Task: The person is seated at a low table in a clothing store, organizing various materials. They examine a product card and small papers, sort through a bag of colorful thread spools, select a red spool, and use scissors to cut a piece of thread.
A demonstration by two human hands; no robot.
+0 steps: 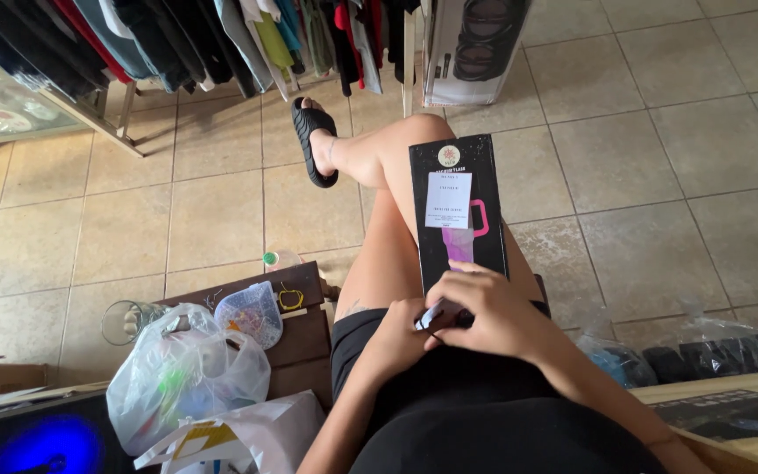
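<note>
**Tall black box steadied on the lap**

A glossy, rectangular black carton (458, 211) with a white label and pink mug picture lies lengthwise along the bare thigh. Right hand (489, 312) is curled over its near end, fingers gripping the edge. Left hand (396, 333) is tucked beneath, mostly hidden; its grip I cannot tell. Crinkled plastic bag (182, 373) sits beside, on smooth beige tiles (642, 149).

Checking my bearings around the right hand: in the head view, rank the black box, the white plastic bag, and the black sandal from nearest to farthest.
From the right hand:
1. Black box, touching it, on the lap.
2. White plastic bag, on the left, floor level.
3. Black sandal, far up on the foot.
</note>
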